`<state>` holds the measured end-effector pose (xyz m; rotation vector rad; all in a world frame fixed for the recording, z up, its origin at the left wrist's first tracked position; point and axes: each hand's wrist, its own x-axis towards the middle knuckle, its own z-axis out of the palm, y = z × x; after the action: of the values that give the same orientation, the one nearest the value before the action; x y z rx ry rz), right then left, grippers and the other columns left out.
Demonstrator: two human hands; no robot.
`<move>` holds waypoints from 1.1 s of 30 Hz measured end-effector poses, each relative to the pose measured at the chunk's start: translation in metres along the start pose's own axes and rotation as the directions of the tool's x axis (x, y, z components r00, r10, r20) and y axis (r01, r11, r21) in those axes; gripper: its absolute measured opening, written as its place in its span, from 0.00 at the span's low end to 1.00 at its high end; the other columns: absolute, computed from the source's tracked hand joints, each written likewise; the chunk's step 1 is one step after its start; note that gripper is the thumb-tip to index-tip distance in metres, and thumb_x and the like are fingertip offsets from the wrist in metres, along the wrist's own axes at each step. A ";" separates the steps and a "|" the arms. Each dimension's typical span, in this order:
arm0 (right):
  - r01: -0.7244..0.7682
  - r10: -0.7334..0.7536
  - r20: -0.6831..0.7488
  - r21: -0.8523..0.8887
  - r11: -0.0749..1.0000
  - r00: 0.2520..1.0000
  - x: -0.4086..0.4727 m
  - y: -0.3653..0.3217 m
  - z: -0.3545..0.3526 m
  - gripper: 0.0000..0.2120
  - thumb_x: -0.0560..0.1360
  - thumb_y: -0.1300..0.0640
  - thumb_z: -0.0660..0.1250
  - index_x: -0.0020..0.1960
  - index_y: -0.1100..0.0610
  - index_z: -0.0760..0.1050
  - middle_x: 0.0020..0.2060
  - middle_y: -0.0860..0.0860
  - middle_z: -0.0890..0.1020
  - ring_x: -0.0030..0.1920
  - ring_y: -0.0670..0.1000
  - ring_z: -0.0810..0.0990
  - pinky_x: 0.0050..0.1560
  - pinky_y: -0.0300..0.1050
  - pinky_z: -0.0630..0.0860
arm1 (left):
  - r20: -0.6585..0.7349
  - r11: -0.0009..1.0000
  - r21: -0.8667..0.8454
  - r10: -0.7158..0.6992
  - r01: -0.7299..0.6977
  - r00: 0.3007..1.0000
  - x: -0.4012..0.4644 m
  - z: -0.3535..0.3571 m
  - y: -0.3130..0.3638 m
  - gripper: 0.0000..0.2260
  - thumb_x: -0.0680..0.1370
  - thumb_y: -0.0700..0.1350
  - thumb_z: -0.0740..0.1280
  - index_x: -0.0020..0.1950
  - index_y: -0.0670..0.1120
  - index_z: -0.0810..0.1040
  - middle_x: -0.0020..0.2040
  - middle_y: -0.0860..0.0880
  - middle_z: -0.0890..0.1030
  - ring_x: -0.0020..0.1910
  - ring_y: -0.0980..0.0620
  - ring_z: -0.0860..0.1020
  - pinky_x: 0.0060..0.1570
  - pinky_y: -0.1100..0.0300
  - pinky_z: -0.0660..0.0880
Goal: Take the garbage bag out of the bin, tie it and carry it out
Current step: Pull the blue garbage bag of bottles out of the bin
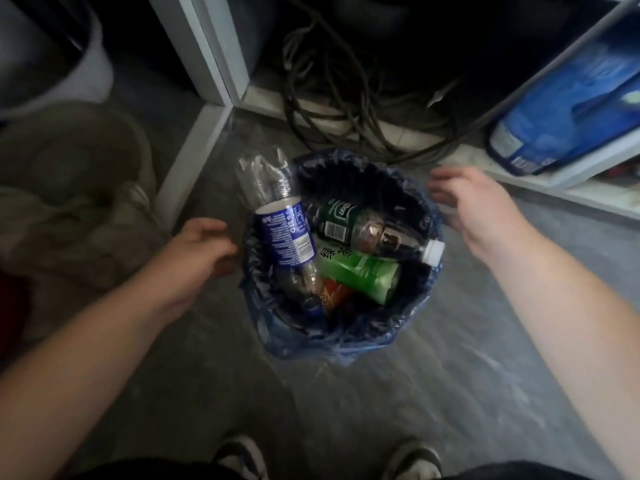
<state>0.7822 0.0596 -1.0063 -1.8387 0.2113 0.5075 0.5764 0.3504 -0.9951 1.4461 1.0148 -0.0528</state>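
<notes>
The garbage bag (346, 341), dark blue, lines the bin on the grey floor (450, 393), stuffed with plastic bottles (356, 230). One blue-labelled bottle (277, 216) juts over the far-left rim. A white desk leg (194, 157) stands close on the left, tangled cables (329, 109) lie just behind, and a shelf with a blue package (571, 98) sits to the right. The left hand (204, 244) and right hand (474, 202) hover at opposite sides of the rim, fingers loosely spread, holding nothing. Open floor lies nearer the shoes (242, 459).
</notes>
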 end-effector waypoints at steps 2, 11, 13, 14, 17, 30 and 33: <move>-0.061 0.064 0.053 -0.053 0.997 0.997 0.001 0.015 0.009 0.10 0.74 0.54 0.64 0.53 0.52 0.80 0.51 0.52 0.84 0.53 0.53 0.82 0.53 0.50 0.79 | 0.100 0.979 -0.003 -0.202 0.203 0.974 0.000 0.005 -0.006 0.11 0.77 0.38 0.62 0.59 0.41 0.74 0.45 0.40 0.75 0.40 0.45 0.75 0.39 0.53 0.71; -0.298 0.288 0.078 0.199 0.934 0.955 -0.013 0.020 0.017 0.10 0.74 0.61 0.64 0.50 0.63 0.82 0.46 0.59 0.86 0.43 0.55 0.86 0.54 0.56 0.81 | 0.243 0.908 -0.171 -0.337 0.382 0.910 -0.018 0.014 -0.012 0.14 0.81 0.46 0.59 0.63 0.42 0.76 0.57 0.38 0.82 0.46 0.43 0.80 0.49 0.46 0.78; -0.292 0.274 0.105 0.242 0.925 0.956 -0.014 0.014 0.012 0.18 0.72 0.69 0.58 0.60 0.66 0.78 0.54 0.62 0.83 0.52 0.59 0.84 0.60 0.58 0.79 | 0.171 0.939 -0.239 -0.210 0.248 0.963 -0.014 0.017 -0.007 0.11 0.81 0.42 0.62 0.62 0.42 0.76 0.57 0.37 0.82 0.51 0.41 0.81 0.57 0.40 0.76; -0.292 0.270 0.116 0.261 0.920 0.956 -0.015 0.011 0.008 0.22 0.71 0.72 0.56 0.63 0.65 0.76 0.54 0.63 0.83 0.53 0.60 0.84 0.60 0.58 0.79 | 0.143 0.949 -0.266 -0.136 0.170 0.980 -0.012 0.017 -0.005 0.10 0.80 0.40 0.63 0.61 0.43 0.76 0.56 0.39 0.83 0.52 0.41 0.81 0.57 0.41 0.76; -0.329 0.284 0.188 0.289 0.899 0.940 -0.019 0.004 -0.001 0.24 0.70 0.74 0.53 0.61 0.64 0.77 0.50 0.61 0.85 0.50 0.59 0.84 0.52 0.53 0.82 | 0.068 0.962 -0.273 -0.004 0.023 0.998 -0.012 0.015 0.006 0.12 0.78 0.34 0.65 0.58 0.48 0.76 0.55 0.41 0.82 0.54 0.42 0.80 0.57 0.46 0.76; 0.072 -0.072 0.204 0.006 0.997 0.976 -0.052 -0.054 -0.021 0.17 0.75 0.62 0.58 0.41 0.48 0.83 0.36 0.47 0.86 0.36 0.46 0.84 0.36 0.46 0.81 | -0.039 0.916 -0.294 0.274 -0.273 0.961 -0.036 0.011 0.046 0.07 0.82 0.46 0.62 0.49 0.47 0.78 0.36 0.52 0.82 0.36 0.52 0.80 0.39 0.56 0.80; 0.147 -0.111 0.349 -0.080 0.986 0.930 -0.062 -0.063 -0.027 0.17 0.78 0.65 0.56 0.49 0.52 0.82 0.41 0.51 0.86 0.39 0.49 0.85 0.35 0.47 0.81 | 0.065 0.899 -0.259 0.382 -0.354 0.922 -0.044 0.013 0.049 0.09 0.81 0.49 0.61 0.46 0.53 0.81 0.36 0.52 0.82 0.36 0.53 0.79 0.40 0.56 0.78</move>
<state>0.7585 0.0484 -0.9177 -1.8163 -0.1766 0.7484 0.5852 0.3262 -0.9331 1.3691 0.6150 0.2551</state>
